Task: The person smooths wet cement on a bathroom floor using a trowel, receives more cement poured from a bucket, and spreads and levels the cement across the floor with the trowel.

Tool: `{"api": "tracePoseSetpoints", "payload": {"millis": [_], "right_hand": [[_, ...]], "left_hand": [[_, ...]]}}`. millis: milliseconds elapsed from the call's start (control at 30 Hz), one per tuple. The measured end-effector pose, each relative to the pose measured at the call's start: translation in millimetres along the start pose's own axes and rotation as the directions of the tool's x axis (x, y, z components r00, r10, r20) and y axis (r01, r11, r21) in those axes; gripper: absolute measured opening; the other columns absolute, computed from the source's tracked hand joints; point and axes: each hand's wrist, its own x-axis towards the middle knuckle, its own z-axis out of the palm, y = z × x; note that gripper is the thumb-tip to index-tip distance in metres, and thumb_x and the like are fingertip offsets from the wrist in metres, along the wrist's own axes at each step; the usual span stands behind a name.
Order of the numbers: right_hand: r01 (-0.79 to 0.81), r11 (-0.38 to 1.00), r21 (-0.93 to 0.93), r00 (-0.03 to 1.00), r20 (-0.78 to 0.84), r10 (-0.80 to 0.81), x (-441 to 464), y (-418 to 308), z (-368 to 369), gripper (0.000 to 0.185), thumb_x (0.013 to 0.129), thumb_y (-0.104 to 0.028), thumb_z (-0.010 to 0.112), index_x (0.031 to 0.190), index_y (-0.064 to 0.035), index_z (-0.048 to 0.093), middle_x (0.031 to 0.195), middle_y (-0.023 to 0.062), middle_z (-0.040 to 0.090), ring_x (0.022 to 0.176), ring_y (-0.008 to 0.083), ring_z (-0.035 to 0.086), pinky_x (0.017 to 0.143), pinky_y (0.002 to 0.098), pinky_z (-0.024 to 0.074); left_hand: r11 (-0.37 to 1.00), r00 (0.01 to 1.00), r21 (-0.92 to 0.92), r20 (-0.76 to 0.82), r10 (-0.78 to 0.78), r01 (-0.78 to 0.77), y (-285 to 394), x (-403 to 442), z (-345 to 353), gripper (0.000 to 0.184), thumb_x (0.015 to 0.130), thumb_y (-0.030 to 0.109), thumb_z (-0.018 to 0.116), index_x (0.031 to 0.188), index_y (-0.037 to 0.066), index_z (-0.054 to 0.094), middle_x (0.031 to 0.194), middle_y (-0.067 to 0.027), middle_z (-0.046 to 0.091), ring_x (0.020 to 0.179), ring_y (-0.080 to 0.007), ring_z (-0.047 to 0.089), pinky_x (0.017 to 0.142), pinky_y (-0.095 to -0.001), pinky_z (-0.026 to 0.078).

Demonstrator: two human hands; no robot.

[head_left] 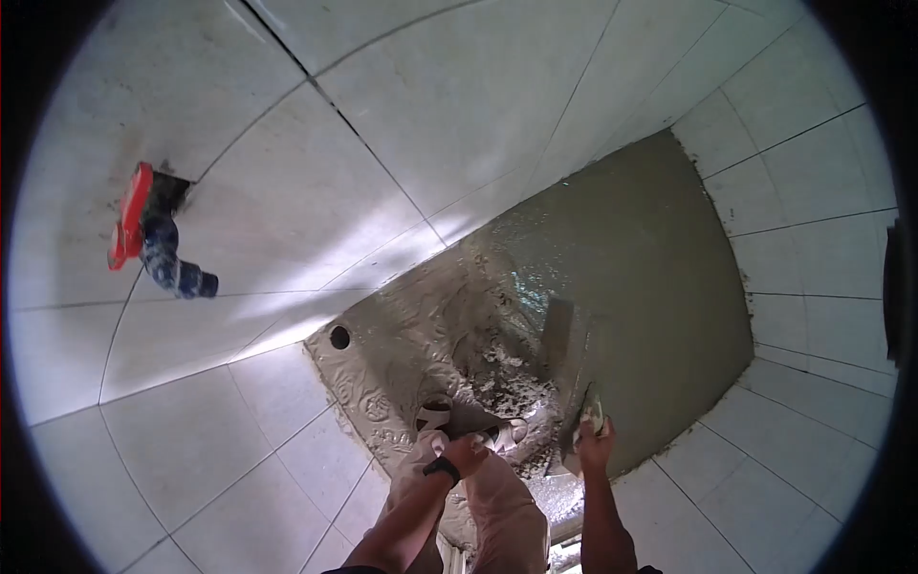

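Note:
My right hand (595,440) is closed around the handle of a trowel (586,359), whose long blade lies on the wet mortar floor (660,277). The mortar to its right is smooth and grey; to its left it is rough and lumpy. My left hand (467,454), with a dark band on the wrist, is by my knee with its fingers curled. Whatever it may hold is hidden. Below it, my feet in light sandals (434,413) stand on the uneven mortar.
A round drain hole (339,337) sits in the floor's left corner. Pale tiled walls (382,153) enclose the floor. A tap with a red handle (134,215) sticks out of the wall at left. Loose, crumbly mortar (516,383) is heaped beside my feet.

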Motion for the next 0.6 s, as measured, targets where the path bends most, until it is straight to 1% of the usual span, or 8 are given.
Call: {"api": "tracePoseSetpoints", "payload": {"millis": [67,100,200,333,400,467,533,600], "right_hand": [[-0.070,0.977,0.200,0.994,-0.067,0.084,-17.7,-16.2,4.5,0.009,0.092,-0.009,0.062,0.096,-0.0080,0.054,0.064,-0.0012,0.053,0.043,0.0074,0.047,0.036,0.0245,0.0365],[-0.241,0.922,0.302,0.961,-0.060,0.271,-36.5,-91.2,9.1,0.010,0.092,-0.009,0.062,0.096,-0.0078,0.053,0.064,-0.0008,0.053,0.042,0.0083,0.047,0.035,0.0254,0.0371],[-0.242,0.904,0.352,0.950,-0.105,0.295,-62.4,-137.7,6.5,0.010,0.091,-0.010,0.063,0.095,-0.0075,0.053,0.062,-0.0009,0.052,0.041,0.0086,0.046,0.035,0.0259,0.0369],[-0.206,0.936,0.286,0.957,-0.142,0.254,-76.6,-167.7,17.1,0.012,0.091,-0.012,0.065,0.097,-0.0077,0.054,0.060,-0.0015,0.051,0.041,0.0086,0.045,0.035,0.0258,0.0370],[-0.198,0.920,0.338,0.943,-0.190,0.273,-71.9,-153.7,40.4,0.012,0.091,-0.012,0.065,0.097,-0.0076,0.055,0.060,-0.0015,0.050,0.041,0.0083,0.044,0.034,0.0255,0.0362],[-0.192,0.906,0.378,0.932,-0.218,0.289,-61.6,-113.6,69.2,0.013,0.091,-0.012,0.065,0.098,-0.0074,0.055,0.059,-0.0015,0.050,0.041,0.0080,0.044,0.034,0.0252,0.0354],[-0.193,0.907,0.373,0.912,-0.272,0.306,-56.9,-50.5,95.2,0.014,0.089,-0.011,0.065,0.099,-0.0075,0.056,0.062,-0.0016,0.050,0.046,0.0077,0.047,0.038,0.0254,0.0390],[-0.283,0.915,0.289,0.871,-0.322,0.371,-68.3,-51.1,121.7,0.034,0.084,-0.013,0.065,0.114,0.0017,0.057,0.078,0.0059,0.062,0.062,0.0136,0.056,0.053,0.0300,0.0455]], "left_hand": [[0.986,0.996,-0.146,-0.015,0.084,-0.086,-0.3,-3.9,-5.9,0.053,0.086,0.039,0.064,0.123,0.001,0.057,0.116,-0.0221,0.065,0.105,-0.0380,0.064,0.091,-0.0436,0.051],[0.949,0.989,-0.279,-0.048,0.141,-0.149,-3.8,-7.4,-10.4,0.053,0.086,0.039,0.066,0.122,0.001,0.057,0.115,-0.0219,0.066,0.103,-0.0366,0.066,0.090,-0.0422,0.052],[0.879,0.978,-0.431,-0.127,0.164,-0.203,-21.8,-17.7,-24.9,0.054,0.085,0.038,0.069,0.121,0.000,0.057,0.114,-0.0213,0.067,0.100,-0.0321,0.068,0.087,-0.0392,0.053],[0.906,0.991,-0.409,-0.113,0.069,-0.110,-22.7,-41.9,-68.2,0.055,0.084,0.038,0.071,0.121,0.000,0.058,0.111,-0.0190,0.068,0.100,-0.0294,0.069,0.086,-0.0384,0.053],[0.938,0.976,-0.335,-0.215,0.018,-0.091,-23.4,-40.8,-72.7,0.048,0.086,0.034,0.068,0.120,0.001,0.059,0.094,-0.0158,0.072,0.090,-0.0254,0.070,0.077,-0.0369,0.055],[0.965,0.935,-0.151,-0.317,0.158,-0.214,-24.1,-33.8,-73.2,0.050,0.085,0.037,0.068,0.119,0.002,0.060,0.094,-0.0185,0.071,0.091,-0.0290,0.070,0.079,-0.0386,0.054],[0.938,0.948,-0.281,-0.297,0.118,-0.204,-0.9,-33.8,-86.8,0.050,0.085,0.037,0.068,0.118,0.001,0.060,0.101,-0.0211,0.070,0.095,-0.0334,0.068,0.082,-0.0411,0.053],[0.881,0.880,-0.211,-0.327,0.344,-0.423,2.5,-2.3,-82.4,0.049,0.085,0.037,0.068,0.120,0.003,0.060,0.108,-0.0227,0.068,0.102,-0.0357,0.066,0.087,-0.0426,0.052]]}}
